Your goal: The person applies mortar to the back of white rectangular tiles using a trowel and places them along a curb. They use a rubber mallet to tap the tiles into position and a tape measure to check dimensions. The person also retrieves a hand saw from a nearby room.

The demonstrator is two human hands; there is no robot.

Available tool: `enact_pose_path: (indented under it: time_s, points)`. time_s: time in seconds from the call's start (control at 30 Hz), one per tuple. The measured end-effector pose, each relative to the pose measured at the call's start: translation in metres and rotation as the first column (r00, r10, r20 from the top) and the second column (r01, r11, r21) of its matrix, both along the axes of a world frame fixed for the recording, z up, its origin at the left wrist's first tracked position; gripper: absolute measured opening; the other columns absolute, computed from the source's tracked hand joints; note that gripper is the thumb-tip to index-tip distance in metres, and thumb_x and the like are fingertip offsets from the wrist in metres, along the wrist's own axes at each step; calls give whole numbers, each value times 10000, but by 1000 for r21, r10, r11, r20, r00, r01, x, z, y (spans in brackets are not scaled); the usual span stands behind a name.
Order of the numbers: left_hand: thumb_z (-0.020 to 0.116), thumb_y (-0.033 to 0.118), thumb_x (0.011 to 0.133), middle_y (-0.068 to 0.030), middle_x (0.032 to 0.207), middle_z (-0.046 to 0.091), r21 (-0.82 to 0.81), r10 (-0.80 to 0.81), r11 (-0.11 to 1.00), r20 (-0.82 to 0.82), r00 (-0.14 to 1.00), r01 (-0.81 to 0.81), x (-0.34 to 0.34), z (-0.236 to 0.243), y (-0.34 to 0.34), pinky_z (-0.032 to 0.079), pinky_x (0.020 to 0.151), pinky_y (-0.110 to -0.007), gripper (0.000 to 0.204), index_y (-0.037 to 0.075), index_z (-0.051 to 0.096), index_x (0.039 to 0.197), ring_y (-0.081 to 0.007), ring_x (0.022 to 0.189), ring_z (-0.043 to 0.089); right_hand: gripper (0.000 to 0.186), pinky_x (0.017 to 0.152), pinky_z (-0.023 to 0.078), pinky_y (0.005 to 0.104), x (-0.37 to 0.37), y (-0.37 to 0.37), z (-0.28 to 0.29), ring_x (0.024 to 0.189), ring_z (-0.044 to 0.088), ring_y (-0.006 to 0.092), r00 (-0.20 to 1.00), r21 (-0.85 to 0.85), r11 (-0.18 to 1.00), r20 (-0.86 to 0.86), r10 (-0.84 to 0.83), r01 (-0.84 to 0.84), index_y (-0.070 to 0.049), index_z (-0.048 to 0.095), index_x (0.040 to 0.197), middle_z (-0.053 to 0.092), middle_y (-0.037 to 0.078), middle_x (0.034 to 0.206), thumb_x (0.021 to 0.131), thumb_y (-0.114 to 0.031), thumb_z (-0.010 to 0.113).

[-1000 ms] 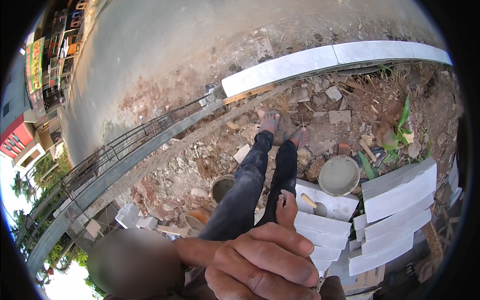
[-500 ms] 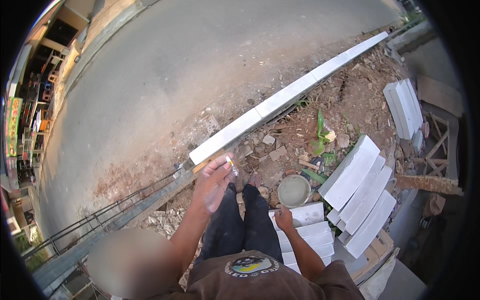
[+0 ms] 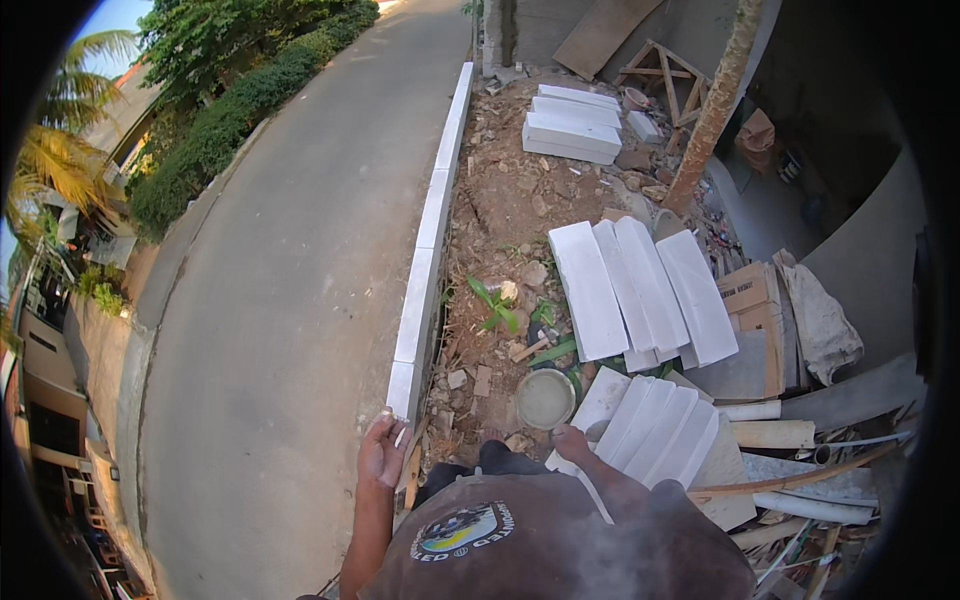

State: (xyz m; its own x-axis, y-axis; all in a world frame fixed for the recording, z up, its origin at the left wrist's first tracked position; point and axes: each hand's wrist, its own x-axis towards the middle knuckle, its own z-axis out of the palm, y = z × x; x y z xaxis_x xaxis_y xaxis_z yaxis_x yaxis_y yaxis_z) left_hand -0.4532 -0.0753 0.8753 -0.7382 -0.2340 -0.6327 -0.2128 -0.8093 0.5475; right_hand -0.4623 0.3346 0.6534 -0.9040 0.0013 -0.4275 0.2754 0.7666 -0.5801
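Outdoors, rubble-strewn brown soil (image 3: 505,205) is spread ahead of the right hand (image 3: 572,443), and smooth grey road (image 3: 270,300) is laid left of the left hand (image 3: 378,455). By the left, near squared white blocks (image 3: 414,305), a slim white stick (image 3: 400,437) is pinched; whether anything is gripped by the right, just behind a round bucket (image 3: 519,406) of grey paste (image 3: 546,399), cannot be told.

A bucket (image 3: 519,402) and white blocks (image 3: 650,425) crowd the right hand (image 3: 570,443); open road (image 3: 270,300) flanks the left hand (image 3: 382,450).

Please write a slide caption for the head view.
Left hand with a small white stick, right hand appearing near a round bucket, white blocks edging the road.
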Motion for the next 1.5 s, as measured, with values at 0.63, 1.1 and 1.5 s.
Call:
enact_pose_path:
  time_s: [0.63,1.1,1.5]
  points:
    - [682,117,910,-17,1003,627,16,-181,983,-82,980,182,-30,15,29,499,945,-359,291,63,616,1188,-159,962,600,264,835,544,418,128,29,-65,936,703,337,978,-178,966,119,-171,190,-49,727,1017,731,174,983,857,-241,641]
    - [681,83,909,0,950,622,-111,-214,973,-88,973,204,-112,7,44,496,910,-328,268,85,584,1159,-126,913,612,198,732,553,380,92,41,-47,785,716,270,957,-10,981,220,-188,195,-35,733,890,727,162,835,786,-179,647]
    - [666,62,900,-1,954,651,-212,-216,961,-190,958,175,-338,3,91,519,855,-300,236,119,550,1098,-115,884,629,190,535,534,344,-137,94,-59,617,683,215,675,-317,596,362,-643,738,17,716,936,717,136,786,811,-85,616]
